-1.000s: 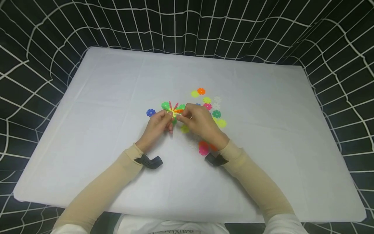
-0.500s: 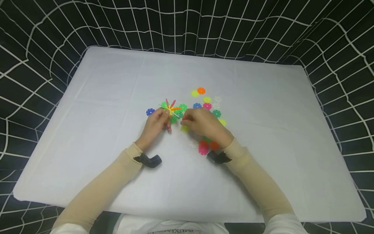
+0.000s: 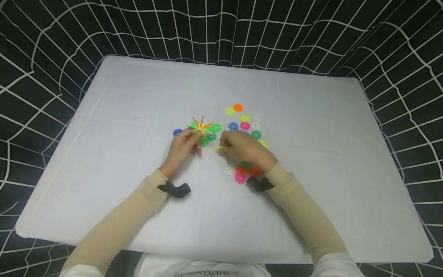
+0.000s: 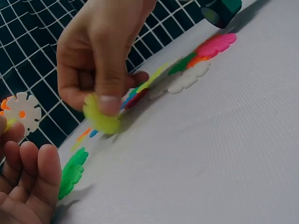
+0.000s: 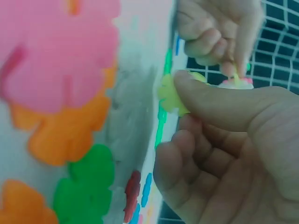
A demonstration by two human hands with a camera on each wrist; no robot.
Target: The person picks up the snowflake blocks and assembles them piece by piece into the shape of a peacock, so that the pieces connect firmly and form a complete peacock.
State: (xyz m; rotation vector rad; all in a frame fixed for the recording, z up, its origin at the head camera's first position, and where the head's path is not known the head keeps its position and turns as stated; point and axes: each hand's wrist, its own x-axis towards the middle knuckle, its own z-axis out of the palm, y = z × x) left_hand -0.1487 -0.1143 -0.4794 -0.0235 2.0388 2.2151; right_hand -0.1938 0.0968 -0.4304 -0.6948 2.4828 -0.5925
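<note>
My left hand (image 3: 185, 148) holds a cluster of joined snowflake discs (image 3: 204, 130), green, pink, orange and yellow, just above the white table (image 3: 121, 115). In the left wrist view its curled fingers (image 4: 32, 177) sit beside a green disc (image 4: 71, 173) of that cluster, with a white disc (image 4: 21, 112) higher up. My right hand (image 3: 242, 150) pinches a yellow snowflake disc (image 3: 220, 149) between thumb and fingers, close to the table; the same yellow disc (image 4: 100, 119) (image 5: 172, 95) shows in both wrist views. The two hands are a small gap apart.
Loose discs lie behind the right hand: orange (image 3: 237, 108), yellow (image 3: 230, 111), blue (image 3: 233, 126), pink (image 3: 245, 125), green (image 3: 256, 134). More sit by the right wrist: pink (image 3: 240, 177), white (image 3: 228, 170). A blue disc (image 3: 177, 132) lies left of the cluster. Black netting (image 3: 221, 30) surrounds the table.
The right hand left the cluster, moved back and down toward the table, and now pinches the yellow disc. The left hand kept the cluster and turned it slightly.
</note>
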